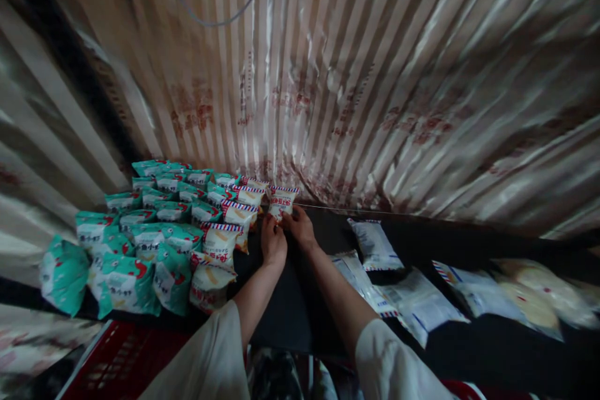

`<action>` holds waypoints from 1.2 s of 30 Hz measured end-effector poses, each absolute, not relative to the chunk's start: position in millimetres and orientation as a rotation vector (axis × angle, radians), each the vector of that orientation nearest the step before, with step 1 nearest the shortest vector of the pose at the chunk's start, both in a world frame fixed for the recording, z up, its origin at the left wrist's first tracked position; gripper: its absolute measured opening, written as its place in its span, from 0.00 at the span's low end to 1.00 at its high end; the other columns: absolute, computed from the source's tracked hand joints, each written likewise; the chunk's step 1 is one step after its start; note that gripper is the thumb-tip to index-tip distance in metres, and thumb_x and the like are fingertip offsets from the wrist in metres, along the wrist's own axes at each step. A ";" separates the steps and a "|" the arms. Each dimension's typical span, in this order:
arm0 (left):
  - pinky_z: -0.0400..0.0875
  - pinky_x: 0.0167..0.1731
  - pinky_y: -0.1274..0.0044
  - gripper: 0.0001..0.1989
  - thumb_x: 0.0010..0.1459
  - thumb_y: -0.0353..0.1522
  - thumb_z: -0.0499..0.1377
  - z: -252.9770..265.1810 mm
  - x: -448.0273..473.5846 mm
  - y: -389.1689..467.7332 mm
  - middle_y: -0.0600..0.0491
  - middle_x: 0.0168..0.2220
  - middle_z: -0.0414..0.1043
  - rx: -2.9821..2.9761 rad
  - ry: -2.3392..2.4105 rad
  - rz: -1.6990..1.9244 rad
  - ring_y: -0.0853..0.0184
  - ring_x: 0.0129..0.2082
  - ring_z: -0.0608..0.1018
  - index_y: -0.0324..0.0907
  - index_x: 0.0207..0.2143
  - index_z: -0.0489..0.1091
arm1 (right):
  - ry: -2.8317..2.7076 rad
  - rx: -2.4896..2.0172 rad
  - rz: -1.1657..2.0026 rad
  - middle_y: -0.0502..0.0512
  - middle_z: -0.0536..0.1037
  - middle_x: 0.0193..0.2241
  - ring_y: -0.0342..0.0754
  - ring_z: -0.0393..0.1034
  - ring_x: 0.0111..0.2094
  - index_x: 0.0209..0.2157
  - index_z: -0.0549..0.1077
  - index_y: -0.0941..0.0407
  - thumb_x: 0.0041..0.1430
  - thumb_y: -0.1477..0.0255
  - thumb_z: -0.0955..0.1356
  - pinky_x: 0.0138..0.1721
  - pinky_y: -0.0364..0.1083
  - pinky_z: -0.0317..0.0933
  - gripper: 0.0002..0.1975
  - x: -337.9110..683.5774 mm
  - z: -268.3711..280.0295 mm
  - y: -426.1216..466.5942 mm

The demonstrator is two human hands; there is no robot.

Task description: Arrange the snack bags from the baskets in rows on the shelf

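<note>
Both of my hands meet at a small white snack bag [281,202] with red lettering and a striped top edge, near the back of the black table. My left hand [274,240] grips its lower left side, fingers closed. My right hand [300,228] has its fingers closed on the lower right corner. Just left of it stands a column of matching striped snack bags [219,242], upright one in front of another. Beyond them are several rows of teal-and-white snack bags [129,284], also standing.
To my right, white snack bags [375,247] lie flat on the black table [290,306], with clear packets of round pale pieces [529,300] farther right. A red basket [126,359] sits below the front edge. A striped, printed sheet [300,75] hangs behind, with a cable [215,24] above.
</note>
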State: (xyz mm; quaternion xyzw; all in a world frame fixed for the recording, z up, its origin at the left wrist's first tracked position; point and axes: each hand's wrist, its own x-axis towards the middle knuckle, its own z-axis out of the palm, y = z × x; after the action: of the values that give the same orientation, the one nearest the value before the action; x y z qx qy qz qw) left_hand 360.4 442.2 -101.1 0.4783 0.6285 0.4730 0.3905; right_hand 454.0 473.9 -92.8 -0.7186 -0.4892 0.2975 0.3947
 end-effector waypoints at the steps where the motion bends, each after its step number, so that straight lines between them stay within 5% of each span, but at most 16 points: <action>1: 0.54 0.61 0.73 0.20 0.55 0.24 0.50 -101.6 360.0 444.2 0.46 0.61 0.60 1.202 1.604 1.192 0.63 0.61 0.63 0.40 0.49 0.69 | -1.250 -1.845 0.744 0.54 0.79 0.35 0.49 0.75 0.38 0.52 0.68 0.54 0.55 0.63 0.67 0.41 0.47 0.67 0.24 452.9 -91.4 475.3; 12: 0.51 0.63 0.70 0.21 0.55 0.23 0.51 -103.1 358.4 450.3 0.48 0.62 0.59 1.126 1.615 1.168 0.63 0.63 0.60 0.41 0.50 0.69 | -1.450 -2.052 0.629 0.54 0.78 0.39 0.52 0.73 0.44 0.50 0.70 0.51 0.58 0.61 0.64 0.44 0.47 0.64 0.19 445.6 -75.6 482.5; 21: 0.52 0.62 0.72 0.20 0.55 0.23 0.50 -89.8 358.7 440.2 0.44 0.63 0.55 1.180 1.616 1.132 0.61 0.63 0.60 0.36 0.49 0.70 | -1.458 -2.049 0.509 0.62 0.75 0.48 0.54 0.69 0.50 0.56 0.64 0.59 0.60 0.62 0.63 0.50 0.49 0.61 0.25 444.5 -75.5 479.2; 28: 0.55 0.61 0.69 0.17 0.54 0.22 0.52 -79.2 361.9 411.2 0.46 0.59 0.64 1.160 1.542 1.149 0.61 0.61 0.63 0.40 0.43 0.73 | -1.631 -1.926 0.280 0.61 0.72 0.52 0.53 0.64 0.54 0.54 0.66 0.59 0.58 0.68 0.63 0.55 0.51 0.57 0.22 461.4 -60.5 439.0; 33: 0.74 0.45 0.71 0.14 0.53 0.24 0.55 -81.5 373.9 386.1 0.46 0.48 0.73 1.062 1.373 0.967 0.61 0.48 0.75 0.42 0.42 0.73 | -1.720 -1.955 0.100 0.63 0.71 0.52 0.56 0.62 0.55 0.51 0.70 0.59 0.58 0.67 0.62 0.57 0.54 0.55 0.20 502.0 -44.1 380.4; 36: 0.76 0.33 0.77 0.14 0.55 0.27 0.55 -78.6 386.2 365.3 0.46 0.46 0.74 1.011 1.263 0.843 0.66 0.38 0.78 0.41 0.45 0.71 | -1.781 -2.074 0.079 0.62 0.73 0.49 0.57 0.64 0.53 0.48 0.72 0.56 0.58 0.66 0.63 0.56 0.55 0.55 0.17 527.6 -38.9 344.1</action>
State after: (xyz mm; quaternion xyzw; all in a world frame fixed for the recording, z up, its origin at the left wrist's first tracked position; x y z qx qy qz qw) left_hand 386.2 365.3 -78.6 0.4382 0.5476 0.3654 0.6120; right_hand 527.6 344.1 -38.9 -0.7427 -0.6378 0.0282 0.2020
